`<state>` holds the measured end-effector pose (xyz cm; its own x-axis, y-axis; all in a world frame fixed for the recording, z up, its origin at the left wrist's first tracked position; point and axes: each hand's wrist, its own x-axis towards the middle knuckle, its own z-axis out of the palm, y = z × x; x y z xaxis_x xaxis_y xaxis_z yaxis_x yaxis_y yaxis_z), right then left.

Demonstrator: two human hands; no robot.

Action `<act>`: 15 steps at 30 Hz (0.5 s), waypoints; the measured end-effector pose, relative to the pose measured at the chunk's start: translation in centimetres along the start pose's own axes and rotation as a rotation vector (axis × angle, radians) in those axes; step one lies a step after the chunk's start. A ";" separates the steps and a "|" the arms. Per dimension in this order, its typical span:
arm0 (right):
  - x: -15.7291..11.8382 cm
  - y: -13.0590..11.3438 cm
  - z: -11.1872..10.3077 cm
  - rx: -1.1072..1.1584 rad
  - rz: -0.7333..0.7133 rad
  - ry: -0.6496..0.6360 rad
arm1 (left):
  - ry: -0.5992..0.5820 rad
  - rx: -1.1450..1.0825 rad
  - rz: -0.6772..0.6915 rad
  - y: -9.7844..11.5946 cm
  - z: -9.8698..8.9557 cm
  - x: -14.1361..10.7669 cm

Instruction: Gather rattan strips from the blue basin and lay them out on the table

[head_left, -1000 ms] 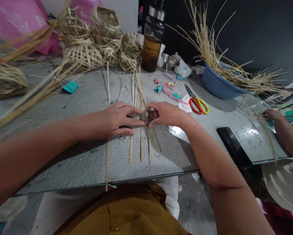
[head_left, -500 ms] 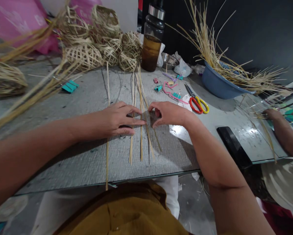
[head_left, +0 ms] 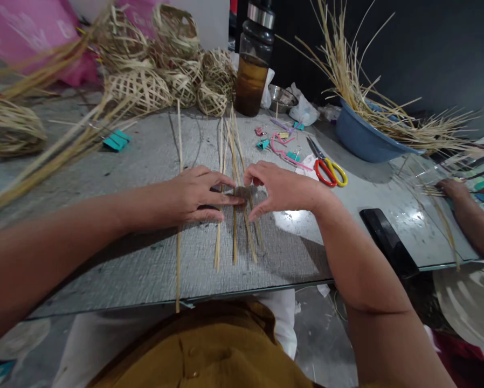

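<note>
Several thin bamboo-like strips (head_left: 235, 242) lie lengthwise on the grey tabletop (head_left: 137, 280), fanned out at their near ends. My left hand (head_left: 201, 195) rests across them with its fingers stretched out and spread, the fingertips pressing on the strips. A single strip (head_left: 178, 269) runs beneath that hand, farther left. My right hand (head_left: 282, 188) hovers at the right side of the fan, thumb and fingers apart in a curved shape. Its fingers are beside the rightmost strip (head_left: 258, 234), and nothing shows held between them.
Woven balls (head_left: 139, 89) and a dark bottle (head_left: 251, 81) stand at the back. Scissors (head_left: 326, 168), binder clips (head_left: 263, 144) and a phone (head_left: 388, 242) lie to the right. A blue basin (head_left: 367, 141) holds more strips. Another person's hand (head_left: 454, 189) is at far right.
My right thumb has moved away from its fingers, opening the hand near the rightmost strip, whose near end has shifted slightly left. My left hand stays on the strips.
</note>
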<state>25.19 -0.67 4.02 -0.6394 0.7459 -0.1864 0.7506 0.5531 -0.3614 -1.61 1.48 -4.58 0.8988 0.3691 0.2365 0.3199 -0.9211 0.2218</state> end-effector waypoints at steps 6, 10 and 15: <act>0.6 -0.5 1.8 -0.085 0.009 -0.032 | 0.000 -0.010 -0.022 -0.2 0.2 -0.1; 0.9 -0.3 2.1 -0.102 0.016 -0.016 | 0.016 -0.014 -0.012 -0.3 0.3 -0.1; 1.2 -0.2 2.3 -0.096 0.036 -0.001 | -0.003 -0.022 -0.024 -0.6 0.6 -0.1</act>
<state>23.91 -0.78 1.78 -0.6123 0.7652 -0.1989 0.7853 0.5595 -0.2651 -1.70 1.97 -5.33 0.8918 0.3906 0.2283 0.3346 -0.9091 0.2483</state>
